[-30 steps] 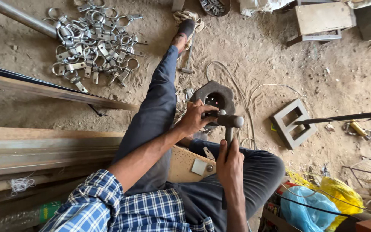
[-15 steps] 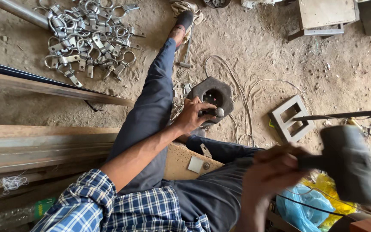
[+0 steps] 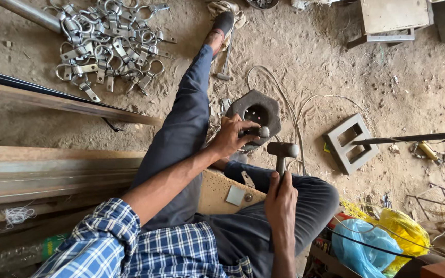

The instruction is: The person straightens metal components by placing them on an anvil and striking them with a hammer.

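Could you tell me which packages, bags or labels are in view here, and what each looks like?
Blue plastic bag: bottom right, crumpled, beside the person's leg.
Yellow plastic bag: right of the blue one, crumpled.
Plastic bottle: bottom left, lying on its side, clear with a green label.
No signs or screens.

you have one view only, from the camera on your head; it looks steeply down over your checked sleeve (image 3: 104,242) and lap onto the dirt floor (image 3: 305,56); your hands sit close below the lens, near the middle; the floor runs further off toward the top edge; no second view shares anything.
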